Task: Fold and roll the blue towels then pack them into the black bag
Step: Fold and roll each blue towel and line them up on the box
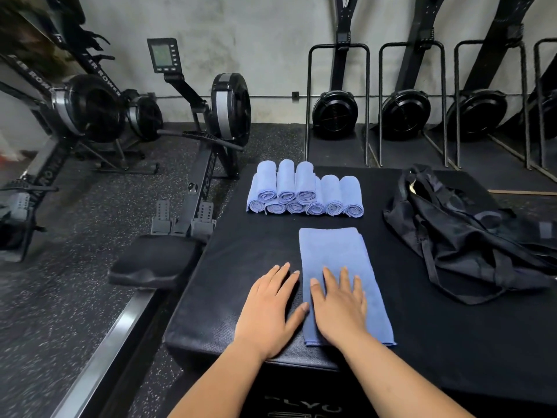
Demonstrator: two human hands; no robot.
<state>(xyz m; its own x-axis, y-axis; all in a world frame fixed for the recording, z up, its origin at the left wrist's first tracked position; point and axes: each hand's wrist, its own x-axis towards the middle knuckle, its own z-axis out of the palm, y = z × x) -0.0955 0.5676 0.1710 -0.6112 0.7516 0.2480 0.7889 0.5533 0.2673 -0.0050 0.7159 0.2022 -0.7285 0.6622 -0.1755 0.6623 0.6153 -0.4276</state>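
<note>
The fingers of the right hand lie straight and slightly spread, pressed flat on the folded towel and gripping nothing; the fingers of the left hand are just as straight and flat on the bare top of the padded box, just beside the towel's left edge, with the thumb tip touching that edge. The folded towel is a soft blue cloth laid as a long narrow strip, its layers showing at the far right corner and its near end reaching the box's near edge. At the far edge of the box lie the rolled towels, the same blue, their spiral ends facing the person; nine of them, six side by side in a bottom row and three stacked on the left part of that row; with the flat one that makes ten towels. One black bag lies crumpled and slack toward the right edge, its straps trailing, well apart from the towels. Pale letters on the box's front read roughly "PLYO", partly cut off; a rowing machine on the floor beyond the left edge bears "ROWE" on its rail, and another further left reads "IR ROWER".
</note>
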